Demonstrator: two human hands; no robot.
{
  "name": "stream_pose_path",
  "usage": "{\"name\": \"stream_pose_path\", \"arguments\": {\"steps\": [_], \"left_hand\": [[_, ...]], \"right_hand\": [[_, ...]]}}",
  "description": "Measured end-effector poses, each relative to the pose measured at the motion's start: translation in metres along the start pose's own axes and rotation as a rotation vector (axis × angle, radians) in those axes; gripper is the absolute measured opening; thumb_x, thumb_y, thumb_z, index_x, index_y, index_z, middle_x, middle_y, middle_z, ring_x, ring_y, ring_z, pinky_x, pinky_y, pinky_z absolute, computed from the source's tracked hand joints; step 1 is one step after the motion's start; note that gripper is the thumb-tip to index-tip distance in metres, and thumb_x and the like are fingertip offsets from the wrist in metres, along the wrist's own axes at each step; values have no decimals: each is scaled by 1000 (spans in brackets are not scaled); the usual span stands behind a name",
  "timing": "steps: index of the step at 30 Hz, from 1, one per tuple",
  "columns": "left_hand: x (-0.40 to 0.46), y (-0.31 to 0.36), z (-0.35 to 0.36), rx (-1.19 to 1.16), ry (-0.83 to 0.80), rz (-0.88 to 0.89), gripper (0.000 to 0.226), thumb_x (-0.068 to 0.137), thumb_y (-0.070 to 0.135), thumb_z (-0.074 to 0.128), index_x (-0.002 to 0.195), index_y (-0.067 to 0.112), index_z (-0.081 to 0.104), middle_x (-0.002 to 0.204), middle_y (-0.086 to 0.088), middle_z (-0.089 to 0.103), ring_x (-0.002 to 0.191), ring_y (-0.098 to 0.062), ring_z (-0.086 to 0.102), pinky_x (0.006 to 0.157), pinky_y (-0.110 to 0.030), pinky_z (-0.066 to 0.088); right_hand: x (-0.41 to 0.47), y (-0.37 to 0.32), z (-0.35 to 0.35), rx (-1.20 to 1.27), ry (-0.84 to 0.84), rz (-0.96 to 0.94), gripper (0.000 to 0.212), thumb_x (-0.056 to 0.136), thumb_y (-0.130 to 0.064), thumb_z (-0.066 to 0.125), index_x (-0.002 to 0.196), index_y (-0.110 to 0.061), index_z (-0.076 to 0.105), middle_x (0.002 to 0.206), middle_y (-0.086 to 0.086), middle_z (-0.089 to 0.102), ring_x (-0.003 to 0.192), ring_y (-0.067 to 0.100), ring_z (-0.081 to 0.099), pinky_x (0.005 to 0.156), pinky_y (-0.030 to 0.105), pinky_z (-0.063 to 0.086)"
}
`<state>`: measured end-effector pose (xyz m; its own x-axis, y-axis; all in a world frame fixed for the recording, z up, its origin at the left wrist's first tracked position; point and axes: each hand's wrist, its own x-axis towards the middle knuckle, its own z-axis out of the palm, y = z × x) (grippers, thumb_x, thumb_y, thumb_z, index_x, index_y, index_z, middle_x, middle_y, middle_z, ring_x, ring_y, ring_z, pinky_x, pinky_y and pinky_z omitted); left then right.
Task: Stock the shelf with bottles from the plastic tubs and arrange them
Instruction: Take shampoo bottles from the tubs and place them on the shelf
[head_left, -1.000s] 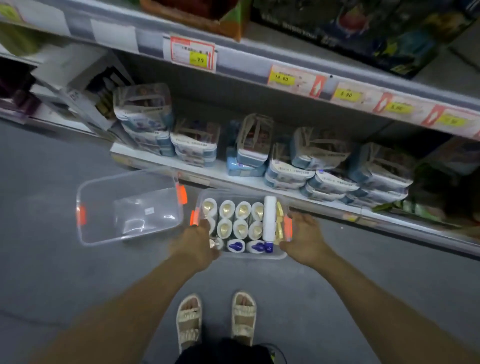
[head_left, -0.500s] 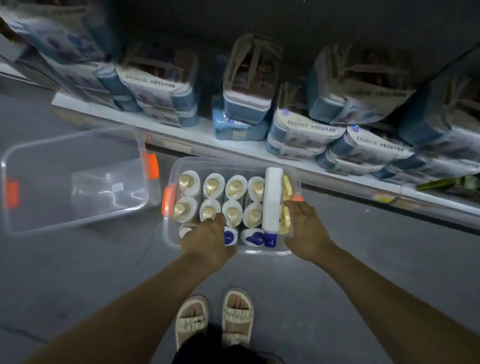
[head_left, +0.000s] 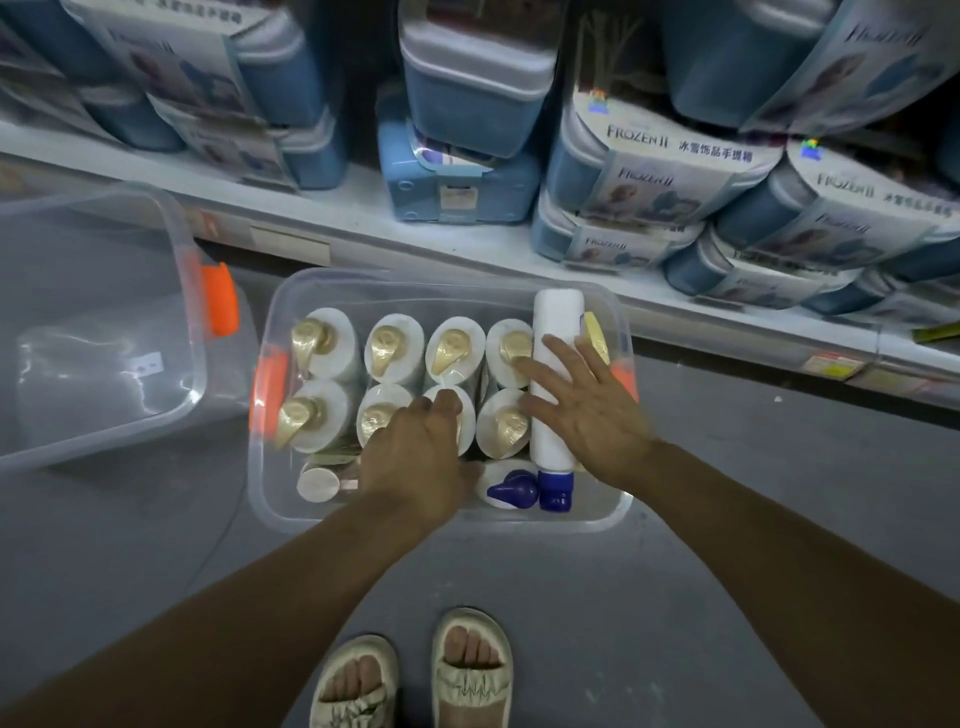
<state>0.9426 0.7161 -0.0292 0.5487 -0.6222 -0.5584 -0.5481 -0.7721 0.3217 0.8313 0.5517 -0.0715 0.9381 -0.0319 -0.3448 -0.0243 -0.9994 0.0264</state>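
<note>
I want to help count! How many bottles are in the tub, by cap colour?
Gold-capped bottles: 8, standing up in two rows; the left hand partly covers one.
Blue-capped bottles: 2, one lying under the right hand, one standing.
White-capped bottles: 1.
Total: 11 that show; the left hand may hide more in the tub.

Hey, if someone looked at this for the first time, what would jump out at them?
Two hands over a clear tub on the floor, packed with upright gold-capped white bottles. The left hand curls over one bottle; the right hand lies flat on a white bottle lying on its side. Behind, a low shelf carries stacked blue boxes.
</note>
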Motion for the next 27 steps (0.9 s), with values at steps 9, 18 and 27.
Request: {"name": "stream_pose_path", "arguments": {"steps": [9,18,27], "left_hand": [[1,-9,8,-4,21,20,52,84,40,67,126,20,44,120,0,56,107,-20,55,78,-33,47],[-8,-7,-8,-54,30,24,56,82,34,70,129,20,42,125,-1,57,111,-22,57,80,-36,51],[-26,-5,-53,-234,80,53,72,77,31,77,136,23,36,129,-3,55,113,-23,56,88,-41,51]], "right_hand": [[0,19,4,3,165,-220,50,52,-8,88,98,-16,72,118,10,66,118,38,56,102,55,36],[-16,37,-31,302,278,-104,57,67,-2,81,120,-5,63,125,17,61,122,39,52,104,54,32],[-12,26,-126,1249,309,537,52,71,-18,81,116,-19,55,109,-6,65,99,8,62,86,26,51]]}}
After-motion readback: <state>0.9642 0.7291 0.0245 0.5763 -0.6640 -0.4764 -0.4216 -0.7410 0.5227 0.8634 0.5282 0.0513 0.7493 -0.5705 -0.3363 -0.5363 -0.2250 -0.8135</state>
